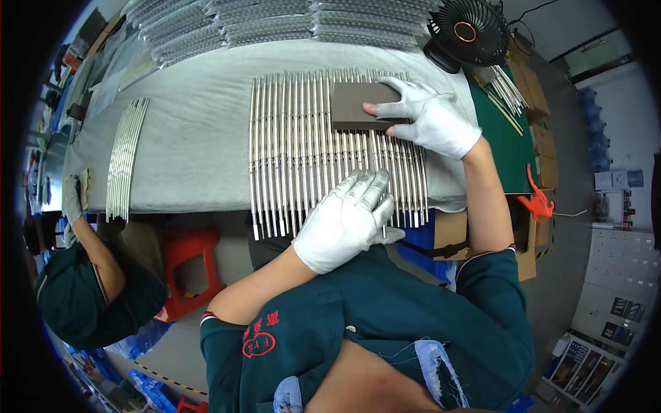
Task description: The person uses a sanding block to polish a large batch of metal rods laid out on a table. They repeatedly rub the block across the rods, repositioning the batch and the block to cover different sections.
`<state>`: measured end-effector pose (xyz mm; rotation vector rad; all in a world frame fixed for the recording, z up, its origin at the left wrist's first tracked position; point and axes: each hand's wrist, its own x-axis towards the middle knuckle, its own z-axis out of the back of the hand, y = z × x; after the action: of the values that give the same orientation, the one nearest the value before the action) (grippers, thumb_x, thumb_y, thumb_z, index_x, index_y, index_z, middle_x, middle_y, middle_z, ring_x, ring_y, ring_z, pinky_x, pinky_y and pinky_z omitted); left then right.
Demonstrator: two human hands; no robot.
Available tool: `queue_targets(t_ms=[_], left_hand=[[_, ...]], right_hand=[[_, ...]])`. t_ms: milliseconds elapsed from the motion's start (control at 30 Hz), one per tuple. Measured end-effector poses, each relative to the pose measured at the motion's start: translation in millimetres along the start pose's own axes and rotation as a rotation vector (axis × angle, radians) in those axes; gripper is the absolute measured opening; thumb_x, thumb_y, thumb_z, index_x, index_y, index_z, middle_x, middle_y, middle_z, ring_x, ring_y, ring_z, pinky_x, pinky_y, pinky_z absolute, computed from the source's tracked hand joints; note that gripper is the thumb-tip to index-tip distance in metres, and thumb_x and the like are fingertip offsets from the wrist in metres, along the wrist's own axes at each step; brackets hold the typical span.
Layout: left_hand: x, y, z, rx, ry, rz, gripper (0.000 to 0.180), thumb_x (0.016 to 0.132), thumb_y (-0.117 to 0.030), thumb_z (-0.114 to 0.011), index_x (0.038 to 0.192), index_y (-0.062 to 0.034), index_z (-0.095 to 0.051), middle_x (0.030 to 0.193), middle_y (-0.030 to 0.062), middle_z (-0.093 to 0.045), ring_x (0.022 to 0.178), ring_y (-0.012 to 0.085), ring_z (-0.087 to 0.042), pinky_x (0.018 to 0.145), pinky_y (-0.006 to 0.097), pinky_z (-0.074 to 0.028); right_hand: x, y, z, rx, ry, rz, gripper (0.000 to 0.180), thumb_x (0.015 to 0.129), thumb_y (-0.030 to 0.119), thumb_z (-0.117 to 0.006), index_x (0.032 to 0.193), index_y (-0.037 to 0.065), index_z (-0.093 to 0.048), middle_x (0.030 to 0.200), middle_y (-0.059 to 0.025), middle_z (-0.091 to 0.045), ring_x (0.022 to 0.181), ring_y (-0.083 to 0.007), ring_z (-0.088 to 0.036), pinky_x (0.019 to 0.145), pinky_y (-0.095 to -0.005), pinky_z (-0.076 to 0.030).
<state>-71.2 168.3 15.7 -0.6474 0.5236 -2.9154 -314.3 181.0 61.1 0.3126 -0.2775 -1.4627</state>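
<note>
A row of slim silvery metal rods (289, 131) lies side by side on the cloth-covered table in front of me, their near ends reaching past its edge. My right hand (437, 120), in a white glove with bare thumb and finger tips, grips a flat grey-brown rectangular block (358, 107) by its right side. That block rests on top of the rods toward their far half. My left hand (344, 224), also gloved, lies over the near part of the rods with its fingers stretched out flat. The palm side of this hand is hidden.
Another bundle of rods (127, 158) lies on the left of the pale tablecloth (193, 138). Stacked clear plastic trays (268, 24) line the back, and a black fan (468, 31) stands back right. A co-worker (96, 289) sits at left near a red stool (193, 268). An orange clamp (537, 199) hangs right.
</note>
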Motion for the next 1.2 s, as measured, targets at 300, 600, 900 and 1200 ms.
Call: queue_targets(t_ms=[300, 600, 900, 1200], left_hand=[[-1, 1, 1, 0.006, -0.015, -0.001, 0.056, 0.077, -0.046, -0.074, 0.11, -0.0021, -0.064, 0.124, 0.0254, -0.06, 0.111, 0.0368, -0.062, 0.102, 0.047, -0.047], [-4, -2, -8, 0.037, 0.114, 0.062, 0.068, 0.078, -0.051, -0.072, 0.123, -0.0009, -0.06, 0.131, 0.0222, -0.058, 0.123, 0.0377, -0.055, 0.11, 0.047, -0.04], [-2, -6, -9, 0.031, 0.206, 0.117, 0.083, 0.083, -0.051, -0.068, 0.144, -0.0005, -0.043, 0.143, 0.02, -0.05, 0.133, 0.0383, -0.047, 0.115, 0.049, -0.031], [-5, -7, -13, 0.053, 0.139, 0.108, 0.07, 0.087, -0.042, -0.066, 0.14, -0.0013, -0.047, 0.138, 0.018, -0.054, 0.131, 0.0339, -0.05, 0.114, 0.047, -0.035]], right_hand=[[-4, -2, 3, -0.008, 0.017, -0.08, 0.056, 0.081, 0.013, -0.074, 0.133, 0.029, -0.064, 0.153, -0.0185, -0.042, 0.136, -0.0335, -0.046, 0.116, -0.0371, -0.032], [-47, -32, 21, 0.179, -0.131, -0.179, 0.058, 0.081, 0.019, -0.072, 0.137, 0.028, -0.061, 0.153, -0.0156, -0.042, 0.139, -0.0344, -0.041, 0.115, -0.0403, -0.032], [-81, -34, 9, -0.006, -0.192, -0.271, 0.061, 0.08, 0.022, -0.073, 0.139, 0.029, -0.059, 0.151, -0.0112, -0.044, 0.137, -0.0316, -0.045, 0.108, -0.0396, -0.038], [-86, -15, 4, -0.081, -0.139, -0.152, 0.056, 0.076, 0.018, -0.076, 0.13, 0.028, -0.067, 0.148, -0.0107, -0.046, 0.128, -0.0332, -0.05, 0.106, -0.0409, -0.041]])
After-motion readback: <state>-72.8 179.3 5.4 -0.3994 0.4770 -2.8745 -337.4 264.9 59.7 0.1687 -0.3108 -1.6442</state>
